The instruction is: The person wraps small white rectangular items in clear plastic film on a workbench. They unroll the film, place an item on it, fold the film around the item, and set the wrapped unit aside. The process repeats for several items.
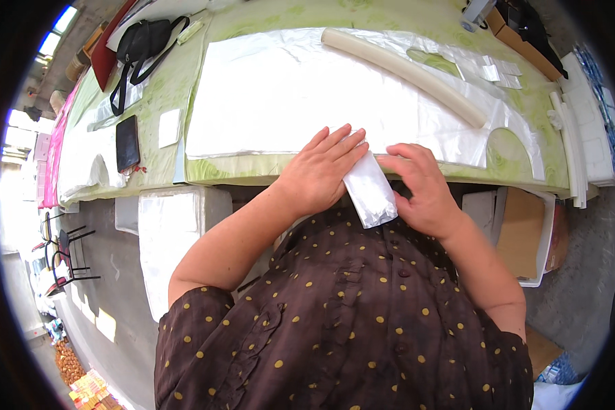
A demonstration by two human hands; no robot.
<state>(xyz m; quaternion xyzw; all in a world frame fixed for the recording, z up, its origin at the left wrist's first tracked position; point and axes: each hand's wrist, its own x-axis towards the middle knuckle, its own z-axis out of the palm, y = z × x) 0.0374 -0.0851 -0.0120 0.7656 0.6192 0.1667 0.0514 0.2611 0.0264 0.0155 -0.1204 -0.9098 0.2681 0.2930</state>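
Observation:
A narrow folded strip of white plastic film (pixel 371 190) hangs over the table's near edge, close to my body. My left hand (pixel 323 169) lies flat across its upper end, with the fingers stretched out side by side. Just right of the strip is my right hand (pixel 424 189), its fingers bent and apart from the thumb. The thumb and fingertips are at the strip's right edge; I see nothing gripped between them. Beyond my hands, a wide stack of white plastic sheets (pixel 260 96) covers the table, and a long pale tube (pixel 406 75) lies slantwise across it.
The table has a green patterned cover (pixel 253 168). Left of the sheets lie a phone (pixel 127 143), a white card (pixel 169 128) and a black bag (pixel 143 42). An open cardboard box (pixel 519 232) is under the table at right. White rolls (pixel 571 150) lean at the right end.

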